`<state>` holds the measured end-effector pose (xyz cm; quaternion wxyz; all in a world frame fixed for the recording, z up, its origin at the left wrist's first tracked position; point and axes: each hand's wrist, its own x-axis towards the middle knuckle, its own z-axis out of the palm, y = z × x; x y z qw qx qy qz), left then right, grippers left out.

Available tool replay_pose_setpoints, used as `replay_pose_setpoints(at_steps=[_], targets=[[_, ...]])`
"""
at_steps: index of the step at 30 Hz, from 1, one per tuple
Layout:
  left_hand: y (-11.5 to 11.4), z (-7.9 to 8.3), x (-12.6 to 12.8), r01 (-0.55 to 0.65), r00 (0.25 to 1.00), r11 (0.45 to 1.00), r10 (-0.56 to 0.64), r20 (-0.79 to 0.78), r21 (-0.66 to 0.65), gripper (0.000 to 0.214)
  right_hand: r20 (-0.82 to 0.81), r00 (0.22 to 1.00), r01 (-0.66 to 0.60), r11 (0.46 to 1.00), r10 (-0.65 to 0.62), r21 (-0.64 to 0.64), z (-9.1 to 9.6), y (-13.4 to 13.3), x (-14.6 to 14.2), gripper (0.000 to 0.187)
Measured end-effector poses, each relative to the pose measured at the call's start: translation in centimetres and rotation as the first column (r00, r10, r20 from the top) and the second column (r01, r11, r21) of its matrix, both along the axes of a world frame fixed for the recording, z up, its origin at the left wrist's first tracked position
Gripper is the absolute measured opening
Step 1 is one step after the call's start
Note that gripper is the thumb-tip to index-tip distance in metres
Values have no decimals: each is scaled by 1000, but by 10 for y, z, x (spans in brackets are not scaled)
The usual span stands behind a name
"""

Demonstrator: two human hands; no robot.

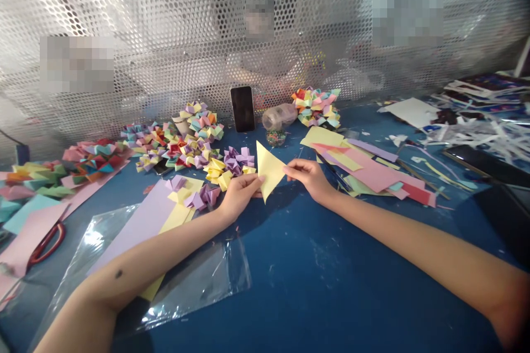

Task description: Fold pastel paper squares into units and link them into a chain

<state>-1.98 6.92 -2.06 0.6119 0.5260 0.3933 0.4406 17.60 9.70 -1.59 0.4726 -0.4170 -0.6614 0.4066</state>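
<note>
A yellow paper folded into a triangle [268, 170] is held up over the blue table [314, 276] between both hands. My left hand [239, 196] pinches its lower left edge, thumb on the paper. My right hand [307, 174] pinches its right corner with the fingertips. Folded yellow and purple paper pieces [226, 168] lie just behind my left hand. A stack of lilac and yellow sheets [161, 215] lies under my left forearm.
Several colourful folded paper rings [174, 146] lie across the back left, another [317, 106] at the back. A phone [242, 108] leans on the perforated screen beside a tipped bottle [279, 117]. Loose coloured sheets [368, 171] lie right, red scissors [45, 242] left, clear plastic [199, 281] near.
</note>
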Motion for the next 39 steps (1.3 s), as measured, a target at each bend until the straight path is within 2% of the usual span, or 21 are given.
replay_pose_setpoints(at_steps=[4,12,23,31,39], targets=[[1,0,0,12,1000,1000,-12,-14,-12,38,-35,998,51,999,-52,-13,-2,2,1,30],[3,-4,-1,-2,1000,1000,2,-27,-21,42,-57,997,53,998,-54,-18,-1,0,0,30],[-2,3,2,10,993,999,-13,-119,-31,34,-152,976,157,987,-158,-22,-5,4,3,31],[1,0,2,12,996,1000,-12,-86,-8,35,-132,979,161,987,-159,11,-3,1,3,34],[-3,5,3,47,996,998,-43,-80,48,36,-103,985,147,989,-142,35,-5,1,2,36]])
